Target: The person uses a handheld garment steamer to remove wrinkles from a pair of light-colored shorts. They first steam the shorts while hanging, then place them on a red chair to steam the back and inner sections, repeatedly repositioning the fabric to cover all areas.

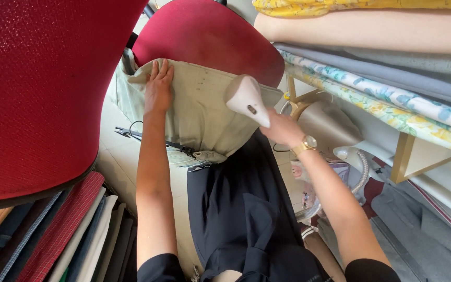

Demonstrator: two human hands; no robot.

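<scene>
The pale green cloth (204, 112) lay draped over the red chair (210, 39). The left hand (158, 86) pressed flat and open on it; the right hand (283, 128) gripped a white steamer (246, 99) against the cloth.

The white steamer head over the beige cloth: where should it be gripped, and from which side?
Likely the narrow handle end of the steamer head, approached from the right as the right hand does; the wide face tilts toward the beige cloth.
</scene>
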